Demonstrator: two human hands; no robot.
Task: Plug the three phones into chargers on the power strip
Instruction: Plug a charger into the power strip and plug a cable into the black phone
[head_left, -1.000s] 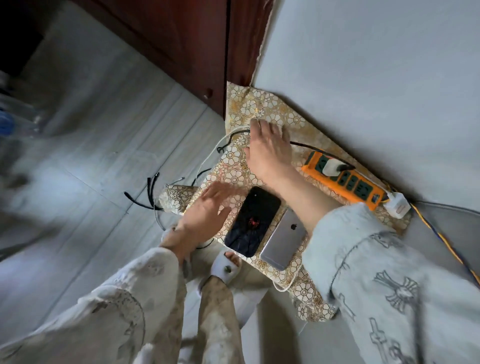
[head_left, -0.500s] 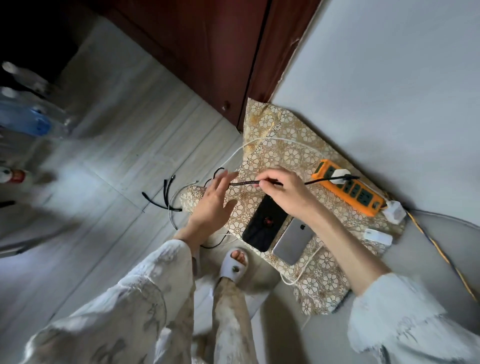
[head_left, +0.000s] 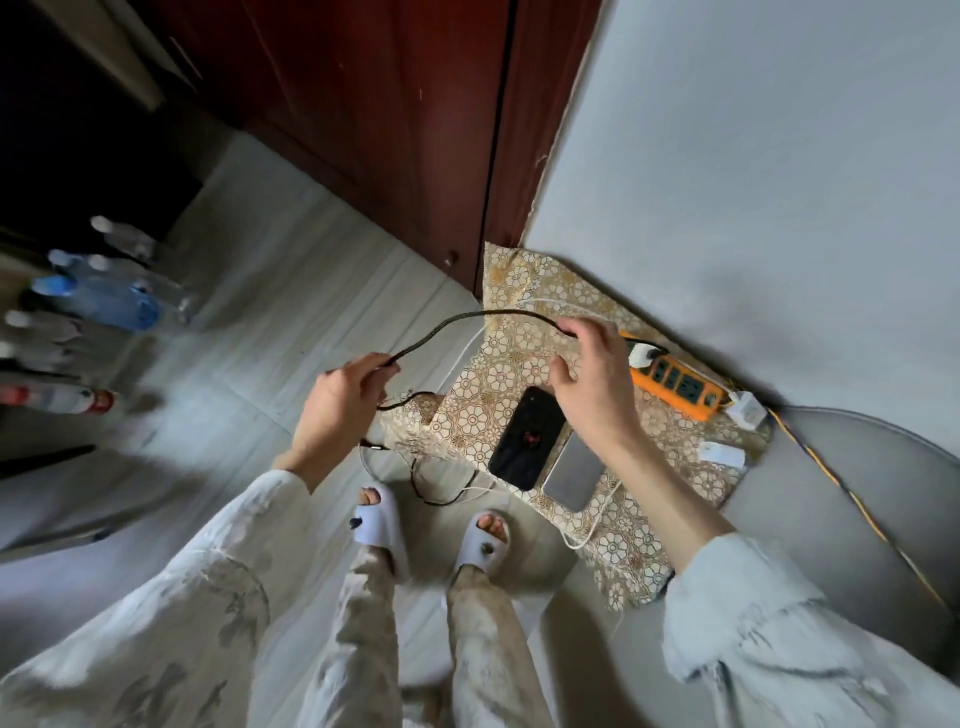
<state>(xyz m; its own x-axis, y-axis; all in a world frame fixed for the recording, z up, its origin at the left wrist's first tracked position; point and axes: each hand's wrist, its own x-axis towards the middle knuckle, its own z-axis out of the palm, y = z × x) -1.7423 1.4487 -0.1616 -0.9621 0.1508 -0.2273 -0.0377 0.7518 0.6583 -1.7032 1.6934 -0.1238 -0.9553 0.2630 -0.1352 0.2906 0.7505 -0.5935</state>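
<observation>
While a black braided cable (head_left: 457, 325) was pinched between the left hand (head_left: 337, 410) and right hand (head_left: 592, 395), two phones (head_left: 527, 439) were seen flat on the patterned cloth (head_left: 644, 540), near one orange power strip (head_left: 675, 382).

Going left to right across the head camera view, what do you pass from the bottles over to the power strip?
Bottles → left hand → black phone → silver phone → power strip → white adapter.
</observation>
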